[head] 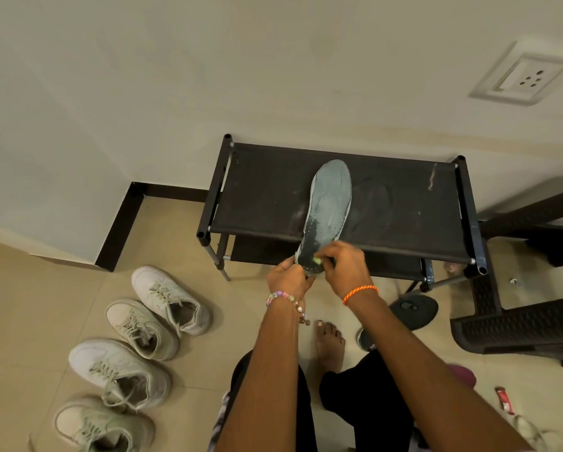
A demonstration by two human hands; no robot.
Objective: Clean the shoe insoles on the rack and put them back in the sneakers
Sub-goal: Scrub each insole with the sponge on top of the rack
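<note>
A grey-blue insole (pixel 330 203) lies lengthwise on the top shelf of the black shoe rack (pixel 257 190), its heel end sticking out over the rack's front edge. My left hand (pixel 288 277) pinches that heel end from the left. My right hand (pixel 343 267) grips a small yellow-green scrubbing piece (pixel 316 261) and presses it onto the heel of the insole. A second, dark insole (pixel 373 207) lies flat on the shelf just to the right. Several pale sneakers (pixel 169 298) stand in a row on the tile floor at the left.
A dark woven plastic chair (pixel 518 321) stands right of the rack. A black round object (pixel 414 309) and a dark shoe (pixel 365 339) lie on the floor under my right arm. My bare foot (pixel 330 347) rests below the rack. A red wrapper (pixel 505 401) lies at lower right.
</note>
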